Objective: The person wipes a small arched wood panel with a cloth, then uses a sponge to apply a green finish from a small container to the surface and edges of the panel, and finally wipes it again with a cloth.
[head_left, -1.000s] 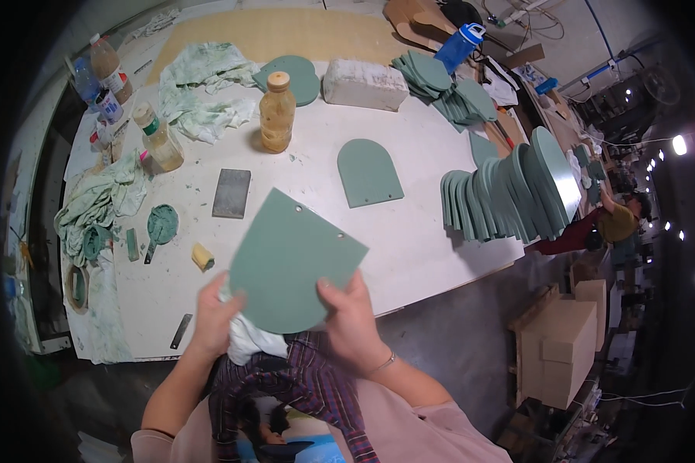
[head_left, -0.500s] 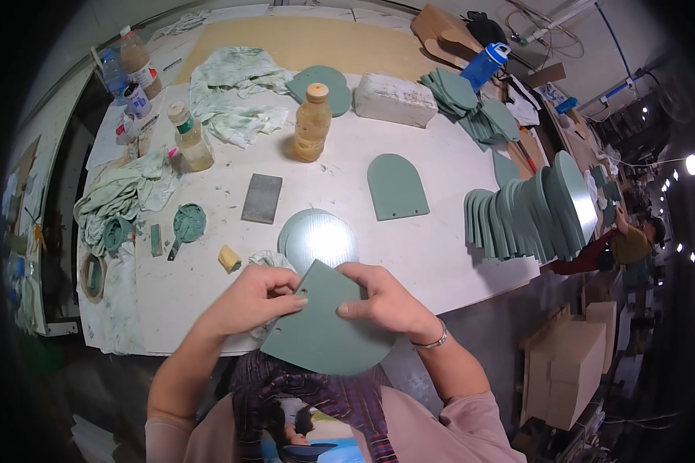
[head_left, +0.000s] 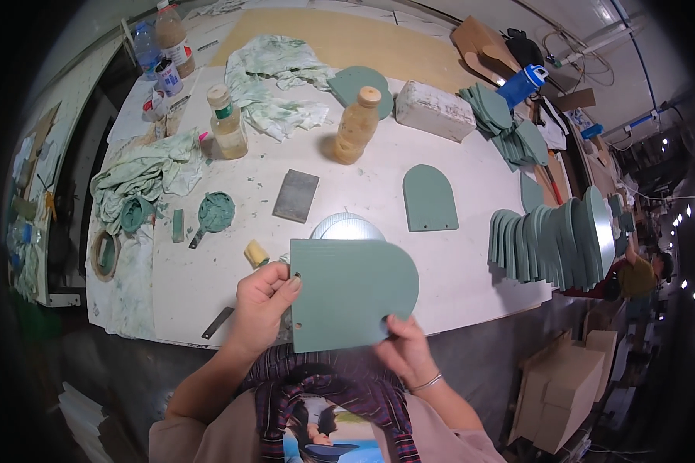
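In front of me I hold a flat green arch-shaped panel (head_left: 351, 289), its rounded end to the right and two small holes along its straight left edge. My left hand (head_left: 261, 309) pinches that straight edge beside the upper hole. At the lower right of the curve, my right hand (head_left: 406, 353) grips the rim, slightly blurred. Behind the held panel lies a shiny rounded panel (head_left: 347, 228), partly covered. A yellow sponge-like piece (head_left: 256, 253) sits near my left hand, and a dark flat scraper (head_left: 218, 322) lies by the table's near edge.
A row of upright green panels (head_left: 552, 239) stands at right, with a single panel (head_left: 430, 199) beside it. Farther back are a white block (head_left: 435, 110), a brownish bottle (head_left: 357, 127) and stained cloths (head_left: 274, 65). A green-filled scoop (head_left: 216, 212) and grey slab (head_left: 296, 196) lie left.
The panel has turned so its rounded end points right, and it is raised more upright. My right hand has slid from its upper edge to the lower right rim. The view has shifted.
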Demonstrator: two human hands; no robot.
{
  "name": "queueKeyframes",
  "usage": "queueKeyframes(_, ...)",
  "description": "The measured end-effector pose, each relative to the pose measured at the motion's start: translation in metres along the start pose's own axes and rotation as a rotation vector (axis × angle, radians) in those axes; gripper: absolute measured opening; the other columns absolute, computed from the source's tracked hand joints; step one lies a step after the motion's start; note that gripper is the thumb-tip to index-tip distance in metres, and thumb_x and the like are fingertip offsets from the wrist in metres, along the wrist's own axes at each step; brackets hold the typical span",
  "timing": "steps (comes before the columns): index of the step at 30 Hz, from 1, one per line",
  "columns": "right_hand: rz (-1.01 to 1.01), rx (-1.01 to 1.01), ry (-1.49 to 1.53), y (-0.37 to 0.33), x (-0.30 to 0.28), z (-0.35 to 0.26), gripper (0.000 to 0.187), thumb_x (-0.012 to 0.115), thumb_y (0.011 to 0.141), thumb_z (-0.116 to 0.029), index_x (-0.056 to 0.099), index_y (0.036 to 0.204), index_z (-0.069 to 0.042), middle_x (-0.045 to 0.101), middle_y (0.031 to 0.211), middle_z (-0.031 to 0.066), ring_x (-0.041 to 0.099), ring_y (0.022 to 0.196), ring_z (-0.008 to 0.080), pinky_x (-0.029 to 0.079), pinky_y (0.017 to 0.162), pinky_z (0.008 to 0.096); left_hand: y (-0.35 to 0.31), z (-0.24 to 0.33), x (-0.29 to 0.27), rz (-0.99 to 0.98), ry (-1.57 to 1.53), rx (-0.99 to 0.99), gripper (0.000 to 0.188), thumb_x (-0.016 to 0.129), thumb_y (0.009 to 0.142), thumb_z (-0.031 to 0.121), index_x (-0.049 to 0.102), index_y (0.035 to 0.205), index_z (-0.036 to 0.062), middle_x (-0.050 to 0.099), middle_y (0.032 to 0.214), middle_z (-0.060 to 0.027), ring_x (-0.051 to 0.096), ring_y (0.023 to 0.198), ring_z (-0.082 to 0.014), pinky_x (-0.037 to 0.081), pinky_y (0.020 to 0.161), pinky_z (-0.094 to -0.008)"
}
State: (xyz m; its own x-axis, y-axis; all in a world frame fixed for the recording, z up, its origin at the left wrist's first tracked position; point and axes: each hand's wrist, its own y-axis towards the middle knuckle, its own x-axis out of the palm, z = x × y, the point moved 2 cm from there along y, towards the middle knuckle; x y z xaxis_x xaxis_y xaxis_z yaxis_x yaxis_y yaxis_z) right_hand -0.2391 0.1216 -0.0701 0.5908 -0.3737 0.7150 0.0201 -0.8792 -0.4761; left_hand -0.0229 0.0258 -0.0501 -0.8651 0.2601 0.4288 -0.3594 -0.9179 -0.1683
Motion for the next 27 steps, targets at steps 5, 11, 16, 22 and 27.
queueKeyframes(5, 0.026, 0.069, 0.136, 0.008, 0.018, 0.026, 0.059, 0.069, 0.087, -0.011, 0.044, 0.140, -0.003, 0.051, 0.137, 0.0127, 0.047, 0.129, 0.0295, 0.031, 0.114, 0.0489, -0.005, -0.013, 0.012, 0.067, -0.094, 0.007, 0.012, 0.053, 0.100, 0.006, 0.060, 0.102, -0.0039, 0.067, 0.093, -0.0054, 0.060, 0.082, -0.0059, 0.048, 0.076, -0.0214)
queueKeyframes(11, 0.066, 0.102, 0.147, 0.008, 0.020, 0.014, 0.053, 0.067, 0.089, -0.007, 0.046, 0.137, 0.000, 0.055, 0.134, 0.0126, 0.050, 0.127, 0.0296, 0.034, 0.113, 0.0485, 0.009, 0.003, -0.039, 0.158, 0.279, 0.159, 0.014, 0.051, 0.096, 0.002, 0.065, 0.096, -0.0012, 0.067, 0.090, -0.0038, 0.061, 0.079, -0.0090, 0.047, 0.073, -0.0236)
queueKeyframes(16, 0.043, 0.100, 0.160, 0.003, 0.028, 0.011, 0.047, 0.066, 0.090, -0.007, 0.049, 0.134, 0.000, 0.057, 0.131, 0.0114, 0.054, 0.123, 0.0267, 0.041, 0.109, 0.0447, 0.031, -0.002, -0.169, 0.700, 0.824, 0.246, 0.010, 0.068, 0.088, 0.007, 0.067, 0.096, 0.0001, 0.065, 0.081, -0.0037, 0.057, 0.069, -0.0104, 0.046, 0.066, -0.0246)
queueKeyframes(22, 0.047, 0.123, 0.136, 0.007, 0.032, 0.015, 0.048, 0.067, 0.090, -0.009, 0.049, 0.134, 0.000, 0.057, 0.131, 0.0116, 0.055, 0.122, 0.0268, 0.043, 0.108, 0.0438, 0.043, -0.015, -0.200, 0.736, 1.562, 0.187, 0.018, 0.070, 0.083, 0.012, 0.069, 0.101, 0.0086, 0.059, 0.093, -0.0082, 0.060, 0.091, -0.0280, 0.049, 0.073, -0.0405)
queueKeyframes(27, 0.032, 0.109, 0.113, 0.006, 0.035, 0.013, 0.049, 0.068, 0.090, -0.011, 0.049, 0.134, -0.001, 0.057, 0.132, 0.0118, 0.056, 0.122, 0.0269, 0.043, 0.108, 0.0436, 0.043, -0.021, -0.204, 0.759, 1.560, 0.150, 0.010, 0.070, 0.084, 0.015, 0.067, 0.090, 0.0081, 0.058, 0.092, -0.0067, 0.059, 0.093, -0.0281, 0.048, 0.074, -0.0417)
